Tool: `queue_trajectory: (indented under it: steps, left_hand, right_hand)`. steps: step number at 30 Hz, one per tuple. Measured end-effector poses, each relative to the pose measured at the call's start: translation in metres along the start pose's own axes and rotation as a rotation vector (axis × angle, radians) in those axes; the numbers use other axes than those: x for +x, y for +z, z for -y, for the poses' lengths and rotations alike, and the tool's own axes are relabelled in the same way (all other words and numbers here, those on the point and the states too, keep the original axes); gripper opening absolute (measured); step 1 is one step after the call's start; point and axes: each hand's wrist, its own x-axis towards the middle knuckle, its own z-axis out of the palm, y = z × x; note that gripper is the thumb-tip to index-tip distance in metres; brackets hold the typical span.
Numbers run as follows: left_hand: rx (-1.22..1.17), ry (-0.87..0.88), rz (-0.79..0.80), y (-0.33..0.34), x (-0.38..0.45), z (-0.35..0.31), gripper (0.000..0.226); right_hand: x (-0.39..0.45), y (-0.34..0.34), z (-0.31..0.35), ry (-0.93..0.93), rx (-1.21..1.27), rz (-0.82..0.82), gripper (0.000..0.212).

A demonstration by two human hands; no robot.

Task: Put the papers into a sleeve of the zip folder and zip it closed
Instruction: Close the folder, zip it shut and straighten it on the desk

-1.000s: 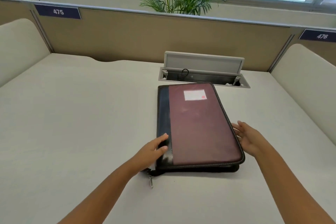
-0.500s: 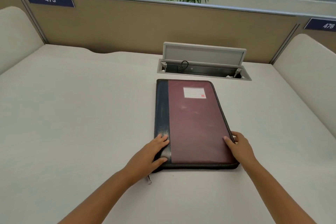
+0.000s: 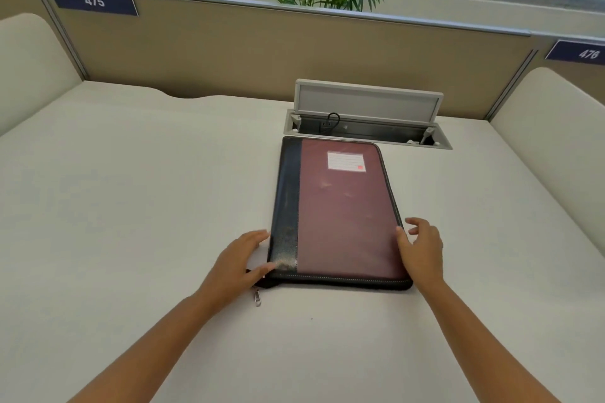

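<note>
The zip folder point(image 3: 340, 213) lies flat and closed on the white desk, maroon cover up, with a black spine strip on its left and a white label near its far end. Its metal zip pull point(image 3: 257, 297) lies on the desk at the near left corner. My left hand point(image 3: 240, 263) rests against that corner, fingers spread, thumb touching the spine edge. My right hand point(image 3: 422, 252) sits at the folder's near right edge, thumb on the cover, fingers apart and lifted. No papers are in view.
An open cable hatch point(image 3: 366, 123) with its lid raised sits in the desk just behind the folder. Padded partitions point(image 3: 556, 141) flank the desk, and a tan back panel point(image 3: 229, 52) closes off the far side, with a plant behind it.
The folder's cover has gone down flat and the folder has settled. My left hand has slid off the spine to its near left corner. My right hand has eased its fingers off the right edge.
</note>
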Motion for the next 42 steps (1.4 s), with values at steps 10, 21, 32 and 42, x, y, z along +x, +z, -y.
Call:
queue_trajectory:
  steps: [10, 21, 32, 42]
  left_hand:
    - [0.069, 0.112, -0.071, -0.001, -0.032, 0.025, 0.02]
    - [-0.074, -0.004, -0.033, -0.006, -0.03, 0.023, 0.017]
    - [-0.207, 0.013, 0.075, -0.011, -0.029, 0.02, 0.035]
    - [-0.127, -0.033, 0.042, -0.002, -0.032, 0.014, 0.024]
  right_hand:
    - [-0.11, 0.056, 0.038, -0.597, 0.085, 0.412, 0.013]
    - [-0.146, 0.091, 0.084, -0.515, -0.27, 0.648, 0.06]
    - [-0.147, 0.088, 0.092, -0.444, -0.285, 0.594, 0.025]
    - [-0.157, 0.082, 0.097, -0.492, -0.308, 0.635, 0.051]
